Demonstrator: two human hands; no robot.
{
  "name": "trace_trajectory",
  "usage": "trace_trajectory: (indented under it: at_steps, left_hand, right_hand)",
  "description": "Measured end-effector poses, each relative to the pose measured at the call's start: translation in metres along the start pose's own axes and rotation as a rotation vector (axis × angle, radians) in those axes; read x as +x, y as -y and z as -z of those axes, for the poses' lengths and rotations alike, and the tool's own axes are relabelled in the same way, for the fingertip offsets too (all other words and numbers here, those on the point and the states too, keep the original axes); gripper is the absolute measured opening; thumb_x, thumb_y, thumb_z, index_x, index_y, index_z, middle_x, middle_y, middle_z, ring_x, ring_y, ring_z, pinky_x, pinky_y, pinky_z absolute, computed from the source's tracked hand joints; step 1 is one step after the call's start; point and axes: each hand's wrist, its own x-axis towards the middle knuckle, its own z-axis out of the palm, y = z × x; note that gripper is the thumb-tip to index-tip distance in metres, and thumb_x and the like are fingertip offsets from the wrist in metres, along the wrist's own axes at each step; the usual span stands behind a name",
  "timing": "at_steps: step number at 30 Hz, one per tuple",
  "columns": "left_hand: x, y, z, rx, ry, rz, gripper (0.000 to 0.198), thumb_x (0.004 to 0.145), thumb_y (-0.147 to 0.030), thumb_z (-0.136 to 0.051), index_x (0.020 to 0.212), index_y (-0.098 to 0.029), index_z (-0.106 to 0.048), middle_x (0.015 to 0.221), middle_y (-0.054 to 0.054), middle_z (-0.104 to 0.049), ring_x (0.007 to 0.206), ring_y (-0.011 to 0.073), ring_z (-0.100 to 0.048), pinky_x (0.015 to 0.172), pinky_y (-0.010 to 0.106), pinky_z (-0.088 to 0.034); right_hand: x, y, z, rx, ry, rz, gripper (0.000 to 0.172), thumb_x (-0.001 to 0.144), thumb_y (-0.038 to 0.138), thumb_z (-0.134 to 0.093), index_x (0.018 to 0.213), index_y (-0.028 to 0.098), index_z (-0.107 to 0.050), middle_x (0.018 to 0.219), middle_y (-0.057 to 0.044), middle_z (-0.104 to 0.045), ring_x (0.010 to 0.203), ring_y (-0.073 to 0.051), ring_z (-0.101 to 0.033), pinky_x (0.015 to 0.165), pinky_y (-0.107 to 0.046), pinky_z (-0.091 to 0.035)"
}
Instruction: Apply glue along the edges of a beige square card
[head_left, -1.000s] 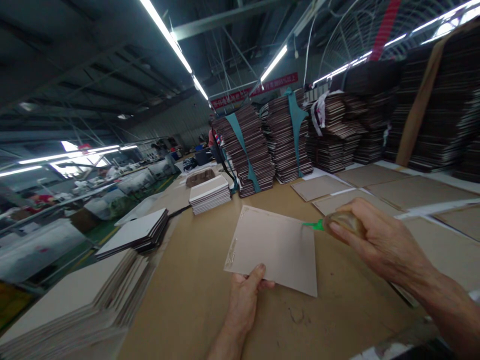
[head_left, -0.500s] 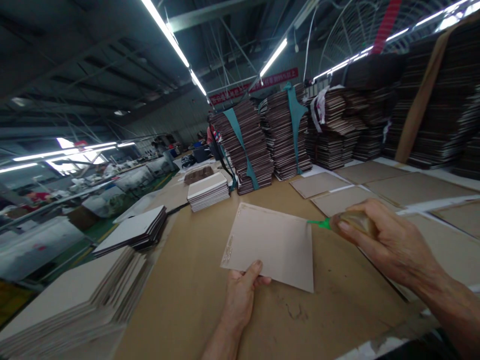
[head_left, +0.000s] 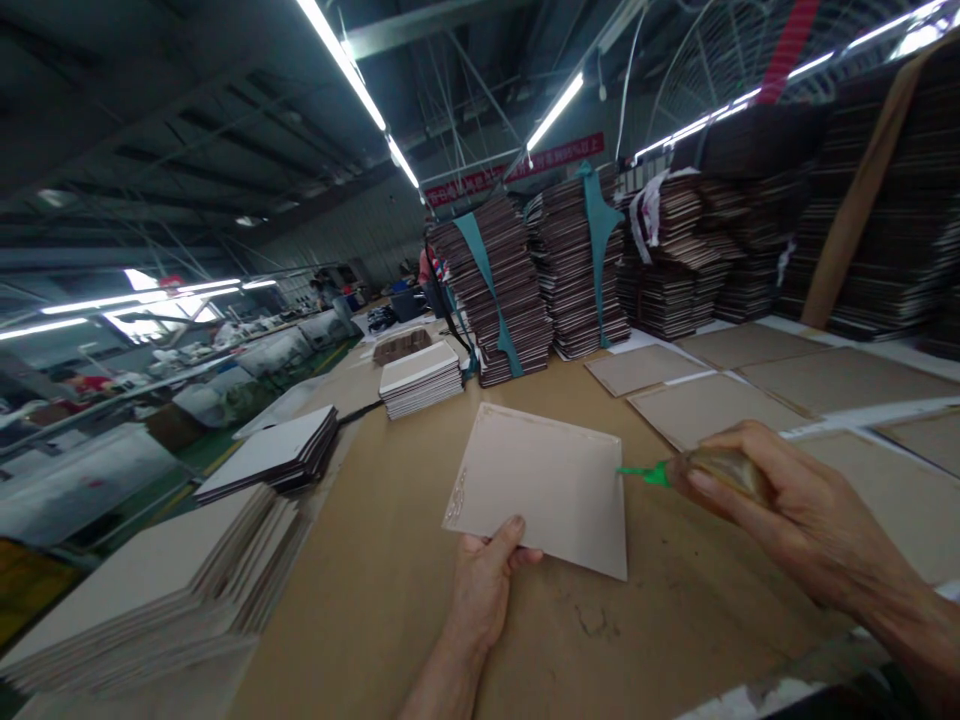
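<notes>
My left hand (head_left: 487,580) grips a beige cardboard sheet (head_left: 547,490) by its near edge, thumb on top and fingers underneath. The sheet is tilted above the brown tabletop (head_left: 375,600). Wet-looking glue lines (head_left: 459,495) run along its left and far edges. In my right hand (head_left: 795,510) is a squeezed glue bottle (head_left: 724,475), amber-brown with a green nozzle (head_left: 645,473). The nozzle's thin tip is at the sheet's right edge, a little below the far right corner; whether it touches cannot be made out.
Beige sheets (head_left: 712,405) lie spread on the right. At the left are a pile of beige boards (head_left: 142,570), white-topped boards (head_left: 270,450) and a smaller white stack (head_left: 424,378). Tall strapped stacks (head_left: 502,290) stand behind. A person (head_left: 429,270) is partly visible beyond them.
The bottle in my right hand has moved slightly nearer, its tip going from the far right corner down along the right edge. My left hand keeps the sheet nearly still.
</notes>
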Motion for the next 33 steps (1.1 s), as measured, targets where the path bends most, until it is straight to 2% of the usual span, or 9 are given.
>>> trace_trajectory:
  at_steps: [5, 10, 16, 19, 22, 27, 30, 33]
  left_hand:
    - [0.001, -0.002, -0.001, -0.007, 0.001, -0.009, 0.062, 0.042, -0.041, -0.115, 0.085, -0.015, -0.080, 0.083, 0.003, -0.086, 0.067, 0.0182, -0.077, 0.050, 0.026, -0.067]
    - [0.000, -0.003, -0.001, 0.008, 0.011, 0.002, 0.061, 0.041, -0.042, -0.115, 0.083, -0.014, -0.081, 0.082, 0.004, -0.086, 0.066, 0.0180, -0.076, 0.050, 0.025, -0.067]
    - [-0.001, -0.003, -0.001, 0.016, 0.021, 0.017, 0.062, 0.041, -0.044, -0.116, 0.084, -0.013, -0.084, 0.082, 0.005, -0.086, 0.066, 0.0181, -0.076, 0.050, 0.025, -0.066]
    - [-0.001, -0.002, 0.001, 0.021, 0.022, 0.013, 0.062, 0.040, -0.045, -0.115, 0.084, -0.013, -0.084, 0.082, 0.005, -0.086, 0.066, 0.0179, -0.075, 0.050, 0.025, -0.066]
    - [0.000, 0.000, 0.002, 0.025, 0.030, 0.009, 0.061, 0.042, -0.045, -0.114, 0.084, -0.013, -0.084, 0.084, 0.005, -0.086, 0.067, 0.0180, -0.076, 0.050, 0.024, -0.066]
    - [0.002, 0.000, 0.003, 0.016, 0.025, 0.009, 0.057, 0.045, -0.042, -0.113, 0.083, -0.015, -0.081, 0.084, 0.005, -0.086, 0.068, 0.0180, -0.076, 0.050, 0.024, -0.065]
    - [0.004, 0.000, 0.003, -0.005, 0.010, 0.009, 0.056, 0.045, -0.039, -0.113, 0.083, -0.016, -0.079, 0.085, 0.004, -0.086, 0.068, 0.0177, -0.076, 0.051, 0.024, -0.066]
    - [0.006, 0.000, 0.003, -0.021, 0.005, 0.011, 0.056, 0.045, -0.037, -0.113, 0.084, -0.016, -0.078, 0.082, 0.002, -0.085, 0.066, 0.0163, -0.075, 0.051, 0.023, -0.066]
  right_hand:
    - [0.004, -0.005, -0.001, -0.018, -0.073, 0.026, 0.045, 0.107, 0.072, -0.061, 0.107, 0.028, -0.073, 0.092, 0.000, -0.071, 0.073, -0.025, -0.069, 0.064, -0.038, -0.047]
    - [0.001, -0.003, -0.001, 0.003, -0.039, 0.040, 0.045, 0.107, 0.072, -0.062, 0.100, 0.029, -0.072, 0.086, 0.003, -0.070, 0.071, -0.023, -0.068, 0.062, -0.036, -0.049]
    - [0.002, -0.004, 0.001, 0.006, -0.035, -0.005, 0.047, 0.105, 0.073, -0.062, 0.101, 0.028, -0.074, 0.088, 0.001, -0.071, 0.070, -0.024, -0.069, 0.062, -0.036, -0.047]
    - [0.003, -0.004, 0.003, 0.024, 0.004, -0.023, 0.049, 0.104, 0.075, -0.062, 0.100, 0.028, -0.075, 0.090, 0.001, -0.073, 0.074, -0.024, -0.071, 0.066, -0.036, -0.051]
    - [0.003, -0.005, 0.004, 0.014, -0.022, -0.054, 0.051, 0.102, 0.076, -0.062, 0.101, 0.026, -0.075, 0.092, -0.002, -0.074, 0.078, -0.026, -0.071, 0.069, -0.038, -0.050]
    - [-0.005, -0.002, 0.007, 0.033, 0.037, -0.074, 0.050, 0.101, 0.076, -0.064, 0.098, 0.028, -0.078, 0.090, 0.000, -0.076, 0.073, -0.024, -0.072, 0.064, -0.036, -0.052]
    - [-0.015, 0.001, 0.009, 0.034, -0.077, -0.107, 0.048, 0.100, 0.076, -0.068, 0.101, 0.029, -0.077, 0.088, 0.001, -0.077, 0.068, -0.024, -0.071, 0.059, -0.034, -0.050]
    - [-0.023, 0.003, 0.009, 0.059, -0.176, -0.104, 0.045, 0.100, 0.075, -0.072, 0.102, 0.030, -0.077, 0.090, 0.002, -0.079, 0.071, -0.024, -0.072, 0.061, -0.033, -0.053]
